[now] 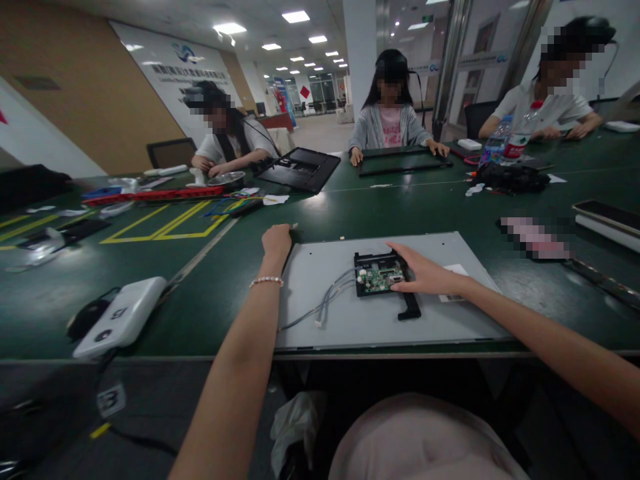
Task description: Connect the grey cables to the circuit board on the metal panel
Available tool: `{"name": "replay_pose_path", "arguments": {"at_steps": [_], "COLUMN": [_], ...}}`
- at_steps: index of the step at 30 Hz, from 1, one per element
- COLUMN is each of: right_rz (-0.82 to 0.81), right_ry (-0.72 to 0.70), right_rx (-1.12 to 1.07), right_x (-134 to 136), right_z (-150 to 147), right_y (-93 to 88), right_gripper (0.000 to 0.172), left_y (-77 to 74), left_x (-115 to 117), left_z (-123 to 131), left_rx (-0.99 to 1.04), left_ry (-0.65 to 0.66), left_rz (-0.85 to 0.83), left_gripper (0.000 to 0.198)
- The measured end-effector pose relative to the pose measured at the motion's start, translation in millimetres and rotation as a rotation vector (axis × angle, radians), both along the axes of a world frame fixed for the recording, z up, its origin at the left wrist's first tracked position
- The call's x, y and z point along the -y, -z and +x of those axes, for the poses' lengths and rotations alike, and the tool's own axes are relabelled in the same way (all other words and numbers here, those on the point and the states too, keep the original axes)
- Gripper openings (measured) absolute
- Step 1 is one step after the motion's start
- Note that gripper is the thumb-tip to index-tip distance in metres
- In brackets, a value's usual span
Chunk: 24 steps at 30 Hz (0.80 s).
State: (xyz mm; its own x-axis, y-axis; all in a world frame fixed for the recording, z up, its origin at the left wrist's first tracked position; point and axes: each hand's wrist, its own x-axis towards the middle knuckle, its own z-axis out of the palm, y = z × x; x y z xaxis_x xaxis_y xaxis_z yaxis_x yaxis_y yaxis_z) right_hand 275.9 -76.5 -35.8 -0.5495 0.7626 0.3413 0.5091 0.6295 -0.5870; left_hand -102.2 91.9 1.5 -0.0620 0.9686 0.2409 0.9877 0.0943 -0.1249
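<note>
A flat light-grey panel (320,267) lies on the green table in front of me. On it rests a black plastic bracket (413,305) carrying a green circuit board (377,280). My right hand (425,272) grips the bracket's right side, thumb near the board and fingers along the far edge. Grey cables (325,300) run from the board's left side across the panel, ending in a small white connector (319,323). My left hand (277,241) is closed just beyond the panel's far left corner; a tiny pale tip shows beside it, and what it holds is hidden.
A white power bank-like box (123,317) with a cable sits at the left table edge. Across the table, three people work, near a black plastic housing (303,167) and a black frame (405,161). Bottles (517,140) and a phone (610,223) are on the right.
</note>
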Motion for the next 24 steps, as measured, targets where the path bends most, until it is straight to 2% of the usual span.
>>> {"name": "replay_pose_path", "arguments": {"at_steps": [5,10,13,19,24], "right_rz": [0.003,0.002,0.004,0.003,0.072], "right_ry": [0.007,0.001,0.004,0.004,0.093], "right_rx": [-0.008,-0.005,-0.009,-0.01,-0.142], "right_x": [1,2,2,2,-1], "right_z": [-1,-1,-1,-1,0], "right_y": [-0.2,-1.7,-1.7,-1.0,1.3], "right_gripper": [0.097,0.095,0.095,0.091,0.076], "left_y": [-8.0,-25.1,-36.8,-56.5,-55.2], "left_x": [10,21,27,45,87], "left_z": [5,18,34,82,134], "left_rx": [0.065,0.091,0.08,0.026,-0.025], "left_ry": [-0.011,0.061,0.116,0.364,0.648], "left_rz": [0.069,0.136,0.105,0.011,-0.045], "left_gripper": [0.037,0.039,0.039,0.036,0.034]}}
